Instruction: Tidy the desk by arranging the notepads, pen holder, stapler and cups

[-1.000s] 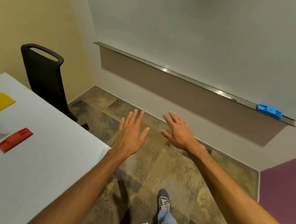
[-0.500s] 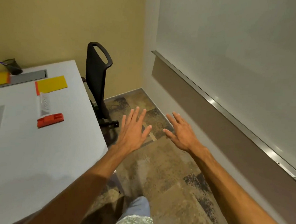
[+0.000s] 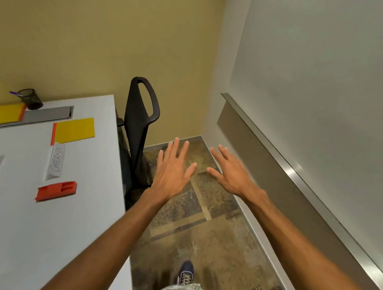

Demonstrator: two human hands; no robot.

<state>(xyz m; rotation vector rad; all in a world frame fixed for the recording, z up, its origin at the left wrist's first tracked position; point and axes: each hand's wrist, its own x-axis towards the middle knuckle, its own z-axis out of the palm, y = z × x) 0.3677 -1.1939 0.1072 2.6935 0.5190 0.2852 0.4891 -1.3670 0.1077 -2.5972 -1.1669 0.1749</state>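
Note:
On the white desk (image 3: 34, 236) at the left lie a red stapler (image 3: 56, 191), a yellow notepad (image 3: 73, 130) with a red edge, and a second yellow notepad (image 3: 3, 113) at the far left. A black mesh pen holder (image 3: 30, 99) with a purple pen stands at the desk's back. My left hand (image 3: 173, 168) and my right hand (image 3: 231, 172) hover over the floor to the right of the desk, fingers spread, holding nothing. No cups are in view.
A black chair (image 3: 140, 123) stands at the desk's right edge against the yellow wall. A white "CHECK-IN" name card (image 3: 56, 161) and a grey cable tray lid (image 3: 44, 116) are on the desk. A whiteboard ledge (image 3: 296, 173) runs along the right wall.
The view has swung left, bringing the desk, notepads, stapler and pen holder further into frame. Both hands stay spread and empty in front of me.

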